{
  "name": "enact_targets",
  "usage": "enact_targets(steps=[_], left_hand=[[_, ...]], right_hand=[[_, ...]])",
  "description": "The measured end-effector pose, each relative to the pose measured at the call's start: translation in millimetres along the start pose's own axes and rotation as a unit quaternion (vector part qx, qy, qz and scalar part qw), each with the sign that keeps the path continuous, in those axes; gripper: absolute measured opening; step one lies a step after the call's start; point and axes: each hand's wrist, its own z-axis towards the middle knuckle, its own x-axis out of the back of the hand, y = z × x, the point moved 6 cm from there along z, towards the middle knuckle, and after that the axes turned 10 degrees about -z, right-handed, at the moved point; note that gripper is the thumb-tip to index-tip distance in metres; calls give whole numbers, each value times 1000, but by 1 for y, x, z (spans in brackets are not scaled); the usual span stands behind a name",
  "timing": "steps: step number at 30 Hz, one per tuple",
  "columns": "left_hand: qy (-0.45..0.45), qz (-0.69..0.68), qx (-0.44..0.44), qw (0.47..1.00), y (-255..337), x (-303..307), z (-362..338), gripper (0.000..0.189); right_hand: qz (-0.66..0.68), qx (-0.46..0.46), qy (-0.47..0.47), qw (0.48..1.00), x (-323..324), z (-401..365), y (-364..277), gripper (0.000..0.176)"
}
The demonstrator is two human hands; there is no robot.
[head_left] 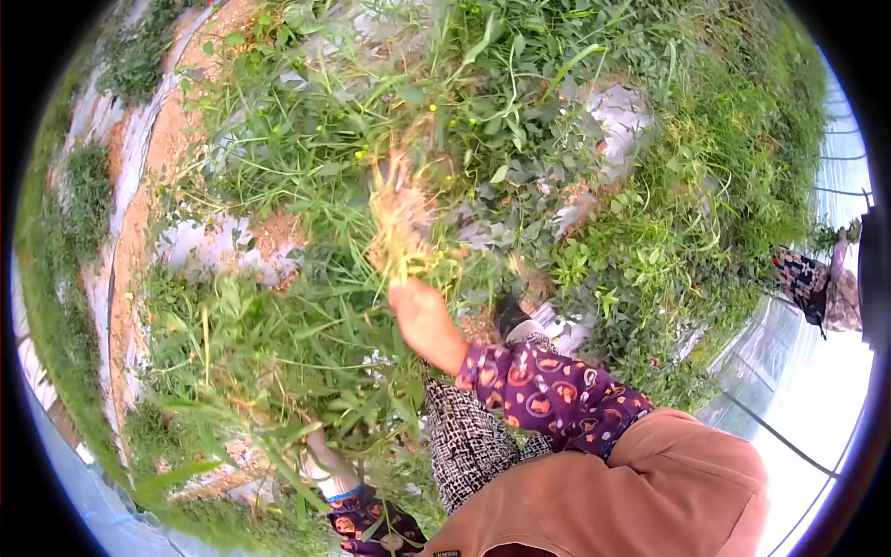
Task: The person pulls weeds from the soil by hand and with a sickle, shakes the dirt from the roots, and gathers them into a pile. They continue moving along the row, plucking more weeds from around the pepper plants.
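My right hand [422, 320], bare, is closed around a bunch of pulled grass [404, 227] with pale, straw-coloured roots or stems, blurred by motion. Low at the left, my left hand [327, 467] is among long green grass blades [278, 464]; pale material, possibly a glove, shows near its wrist. Leaves hide its fingers, so its grip cannot be made out. Dense green weeds [325, 223] surround both hands.
Grey-white plastic mulch [209, 246] shows between plants. A bare soil strip [139, 218] runs along the left. Patterned trousers [464, 441] and a dark shoe [510, 316] are below. Another person [817, 283] is at the right edge, beside a film-covered wall [756, 362].
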Motion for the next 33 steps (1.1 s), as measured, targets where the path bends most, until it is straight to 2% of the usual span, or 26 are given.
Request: enact_targets(steps=[1, 3, 4, 5, 6, 7, 8, 10, 11, 12, 13, 14, 15, 16, 17, 18, 19, 21, 22, 23, 25, 27, 28, 30, 32, 33], left_hand=[[-34, 43, -58, 997, 1, -9, 0, 30], [-99, 126, -179, 971, 9, -52, -2, 34], [-123, 158, -222, 954, 55, -117, -64, 30], [-143, 188, -267, 934, 103, -184, -129, 28], [-122, 242, -257, 928, 92, -203, -107, 33], [-222, 170, -149, 948, 76, -222, -88, 30], [-295, 108, -26, 949, 62, -240, -73, 28], [-385, 301, -146, 860, 67, -273, -32, 25], [-403, 307, -152, 848, 78, -286, -42, 25], [-422, 313, -159, 836, 89, -299, -53, 25], [-378, 299, -114, 869, 96, -302, -52, 24], [-332, 288, -69, 896, 102, -301, -51, 23], [-333, 281, -156, 886, 116, -300, -60, 17], [-304, 265, -107, 909, 113, -289, -54, 19], [-275, 247, -58, 928, 106, -276, -47, 21], [-316, 301, -93, 895, 83, -263, -6, 23], [-303, 256, -92, 913, 93, -269, -31, 22], [-320, 307, -147, 884, 90, -280, -47, 20], [-307, 342, -130, 879, 81, -283, -52, 21], [-324, 343, -116, 874, 59, -282, -34, 23], [-377, 349, -188, 837, 43, -284, -35, 26], [-398, 358, -199, 821, 27, -283, -28, 29], [-408, 362, -204, 813, 19, -283, -24, 31], [-410, 270, -165, 855, 19, -279, -23, 33], [-352, 306, -127, 875, 19, -262, -16, 42], [-344, 233, -22, 909, 44, -261, -55, 31]], right_hand=[[-41, -31, -57, 997, -11, -17, -1, 25], [-233, 45, -106, 966, -21, -32, -17, 29], [-259, 19, -159, 953, -26, -34, -26, 21], [-254, 19, -157, 954, -30, -34, -18, 21], [-249, 163, -161, 941, -40, -37, -20, 16], [-240, 301, -164, 908, -50, -48, -21, 15], [-289, 236, -213, 903, -61, -41, -11, 22], [-318, 215, -191, 903, -63, -35, -8, 24], [-349, 196, -169, 901, -60, -33, -8, 27], [-341, 229, -204, 888, -54, -35, -13, 25], [-339, 229, -204, 890, -40, -27, -18, 25], [-221, 223, -187, 931, -20, -17, -30, 25], [-98, 213, -169, 957, -1, -6, -38, 24], [-9, 114, -87, 990, 22, 20, -29, 24], [77, 11, -2, 997, 45, 50, -14, 25], [78, -69, 48, 993, 66, 84, 2, 36], [160, -148, 54, 974, 62, 117, 42, 43], [259, -358, -50, 895, 28, 158, 71, 81], [251, -389, -91, 881, 9, 176, 78, 95], [213, -396, -71, 890, -1, 197, 87, 86], [277, -422, -6, 864, -23, 239, 108, 65], [373, -445, -16, 814, -31, 259, 111, 43], [374, -456, -17, 808, -53, 300, 193, 34], [340, -397, 111, 845, -26, 280, 151, 21], [276, -330, 200, 880, -10, 246, 119, 11], [258, -303, 220, 891, -5, 225, 97, 8]])
